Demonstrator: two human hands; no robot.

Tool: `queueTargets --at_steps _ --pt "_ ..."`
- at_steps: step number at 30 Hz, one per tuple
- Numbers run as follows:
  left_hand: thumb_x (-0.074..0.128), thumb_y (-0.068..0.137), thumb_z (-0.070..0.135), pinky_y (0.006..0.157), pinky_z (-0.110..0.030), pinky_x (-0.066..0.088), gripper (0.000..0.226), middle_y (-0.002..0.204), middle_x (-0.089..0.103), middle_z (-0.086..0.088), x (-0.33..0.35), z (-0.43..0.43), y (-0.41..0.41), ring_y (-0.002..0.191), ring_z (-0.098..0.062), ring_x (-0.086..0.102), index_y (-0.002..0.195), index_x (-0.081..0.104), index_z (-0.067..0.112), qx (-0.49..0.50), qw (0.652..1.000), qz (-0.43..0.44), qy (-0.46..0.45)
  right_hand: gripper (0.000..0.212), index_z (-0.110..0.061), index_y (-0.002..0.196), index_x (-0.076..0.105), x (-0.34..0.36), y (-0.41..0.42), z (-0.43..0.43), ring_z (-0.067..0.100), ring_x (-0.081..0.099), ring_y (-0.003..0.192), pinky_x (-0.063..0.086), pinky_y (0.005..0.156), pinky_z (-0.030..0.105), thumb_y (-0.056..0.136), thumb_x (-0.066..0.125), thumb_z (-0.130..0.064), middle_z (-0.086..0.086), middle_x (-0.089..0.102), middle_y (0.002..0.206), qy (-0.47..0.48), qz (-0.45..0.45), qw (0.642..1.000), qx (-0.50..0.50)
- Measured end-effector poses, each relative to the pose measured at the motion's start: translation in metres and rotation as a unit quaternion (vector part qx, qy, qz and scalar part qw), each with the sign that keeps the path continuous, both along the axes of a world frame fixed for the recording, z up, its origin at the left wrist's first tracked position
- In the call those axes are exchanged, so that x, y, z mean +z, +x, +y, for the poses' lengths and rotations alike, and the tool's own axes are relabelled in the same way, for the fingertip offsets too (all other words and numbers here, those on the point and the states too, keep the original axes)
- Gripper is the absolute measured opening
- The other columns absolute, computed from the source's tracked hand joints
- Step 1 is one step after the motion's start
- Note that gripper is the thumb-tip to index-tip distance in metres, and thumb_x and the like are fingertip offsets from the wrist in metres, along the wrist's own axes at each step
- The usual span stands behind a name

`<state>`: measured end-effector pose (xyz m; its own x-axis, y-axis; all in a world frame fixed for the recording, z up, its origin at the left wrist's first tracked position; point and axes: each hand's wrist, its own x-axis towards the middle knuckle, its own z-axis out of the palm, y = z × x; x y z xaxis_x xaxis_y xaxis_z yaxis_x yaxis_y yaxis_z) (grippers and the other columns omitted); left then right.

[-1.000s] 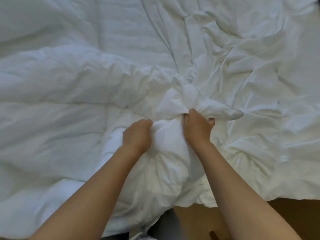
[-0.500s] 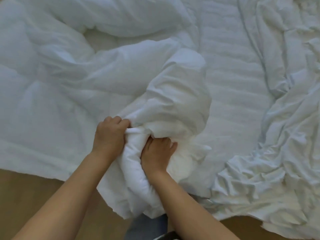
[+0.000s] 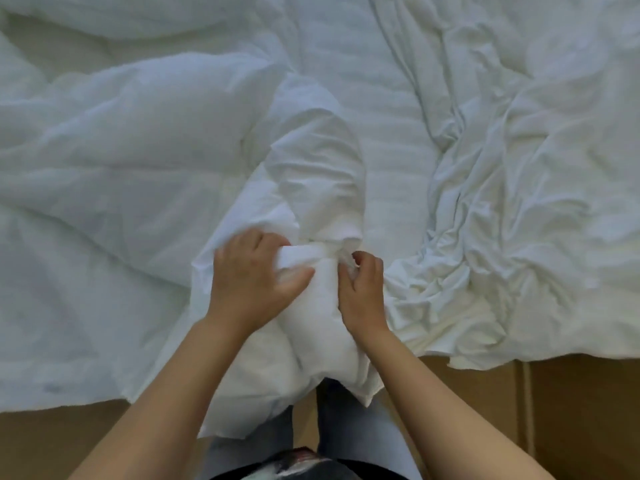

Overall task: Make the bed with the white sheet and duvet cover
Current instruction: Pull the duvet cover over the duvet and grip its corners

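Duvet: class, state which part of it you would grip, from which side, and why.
Grip the thick rolled bunch hanging off the near edge, probably from the near side with a hand on each flank, as the left hand and right hand do. There the duvet gathers into a firm ridge; farther in it lies flat.

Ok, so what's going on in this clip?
A person stands at the edge of a bed, seen from a head camera. The left hand and right hand both grip a bunched roll of white bedding that hangs over the bed edge toward the person's legs. A puffy duvet lies spread to the left, and a thin crumpled sheet lies to the right. Nothing is smoothed out or tucked in yet, so the bed is far from made.
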<state>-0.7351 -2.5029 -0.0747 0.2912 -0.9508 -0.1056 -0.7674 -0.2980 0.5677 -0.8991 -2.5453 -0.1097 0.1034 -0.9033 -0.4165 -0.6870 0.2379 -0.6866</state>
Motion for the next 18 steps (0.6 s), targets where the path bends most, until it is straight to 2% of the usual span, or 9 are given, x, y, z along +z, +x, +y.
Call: queueTargets --at_steps 2,4,6,9,12,14,16,17,18 --pt "0.049 0.064 0.059 0.07 -0.038 0.039 0.052 0.083 0.062 -0.005 -0.001 -0.01 -0.019 0.078 -0.031 0.059 0.085 0.067 0.014 -0.027 0.998 -0.046 0.023 0.031 -0.011 0.123 0.048 0.005 -0.033 -0.006 0.015 0.041 0.116 0.037 0.102 0.031 0.097 0.046 -0.03 -0.002 0.04 0.122 0.016 0.033 0.999 -0.023" --pt "0.065 0.061 0.048 0.07 -0.044 0.044 0.044 0.082 0.062 -0.009 0.001 -0.021 -0.038 0.076 -0.033 0.06 0.086 0.068 0.012 -0.062 0.992 -0.093 0.051 0.03 -0.009 0.122 0.05 0.009 -0.064 -0.018 0.018 0.04 0.12 0.036 0.103 0.032 0.097 0.047 -0.026 0.001 0.04 0.124 0.001 0.062 0.997 -0.048" --pt "0.083 0.049 0.021 0.07 -0.048 0.045 0.045 0.081 0.062 -0.012 0.003 -0.033 -0.058 0.074 -0.035 0.06 0.089 0.068 0.009 -0.097 0.985 -0.134 0.05 0.03 -0.007 0.121 0.05 0.013 -0.093 -0.035 0.02 0.039 0.121 0.035 0.1 0.028 0.096 0.048 -0.023 0.004 0.041 0.126 -0.018 0.094 0.992 -0.08" --pt "0.075 0.036 -0.007 0.068 -0.047 0.047 0.051 0.077 0.062 -0.012 0.006 -0.057 -0.097 0.07 -0.035 0.06 0.085 0.069 0.007 -0.141 0.98 -0.142 0.015 0.039 -0.006 0.128 0.046 0.007 -0.133 -0.066 0.026 0.034 0.125 0.03 0.101 0.029 0.094 0.052 -0.023 0.011 0.038 0.134 -0.012 0.159 0.981 -0.111" --pt "0.065 0.049 0.001 0.072 -0.047 0.048 0.037 0.08 0.064 -0.013 -0.002 -0.083 -0.15 0.072 -0.036 0.062 0.085 0.069 0.004 -0.203 0.973 -0.105 0.025 0.057 -0.008 0.137 0.038 -0.007 -0.16 -0.092 0.031 0.03 0.13 0.029 0.104 0.037 0.09 0.058 -0.032 0.013 0.034 0.142 0.022 0.206 0.967 -0.149" --pt "0.051 0.068 0.007 0.085 -0.046 0.044 0.038 0.096 0.064 -0.015 -0.012 -0.101 -0.186 0.087 -0.037 0.061 0.102 0.066 0.002 -0.231 0.968 -0.055 0.075 0.073 -0.011 0.145 0.024 -0.018 -0.175 -0.105 0.032 0.019 0.138 0.023 0.11 0.044 0.088 0.059 -0.04 0.013 0.023 0.15 0.043 0.226 0.958 -0.17" --pt "0.046 0.087 0.013 0.093 -0.038 0.038 0.04 0.119 0.057 -0.013 -0.028 -0.121 -0.219 0.108 -0.033 0.053 0.125 0.053 0.006 -0.213 0.961 0.007 0.174 0.082 -0.015 0.15 0.011 -0.027 -0.192 -0.118 0.028 0.008 0.144 0.013 0.114 0.049 0.088 0.056 -0.045 0.011 0.011 0.156 0.078 0.241 0.953 -0.165" --pt "0.046 0.091 0.019 0.094 -0.036 0.037 0.041 0.125 0.054 -0.012 -0.039 -0.13 -0.235 0.113 -0.03 0.05 0.131 0.047 0.008 -0.183 0.955 0.062 0.223 0.078 -0.016 0.149 0.014 -0.031 -0.202 -0.123 0.027 0.01 0.144 0.011 0.114 0.05 0.089 0.054 -0.046 0.01 0.014 0.156 0.094 0.248 0.953 -0.146" --pt "0.048 0.093 0.024 0.094 -0.035 0.038 0.043 0.128 0.052 -0.011 -0.049 -0.138 -0.249 0.116 -0.029 0.049 0.133 0.043 0.009 -0.143 0.945 0.125 0.264 0.065 -0.015 0.145 0.026 -0.034 -0.212 -0.128 0.026 0.018 0.141 0.013 0.113 0.051 0.091 0.05 -0.044 0.009 0.026 0.151 0.102 0.258 0.954 -0.116"
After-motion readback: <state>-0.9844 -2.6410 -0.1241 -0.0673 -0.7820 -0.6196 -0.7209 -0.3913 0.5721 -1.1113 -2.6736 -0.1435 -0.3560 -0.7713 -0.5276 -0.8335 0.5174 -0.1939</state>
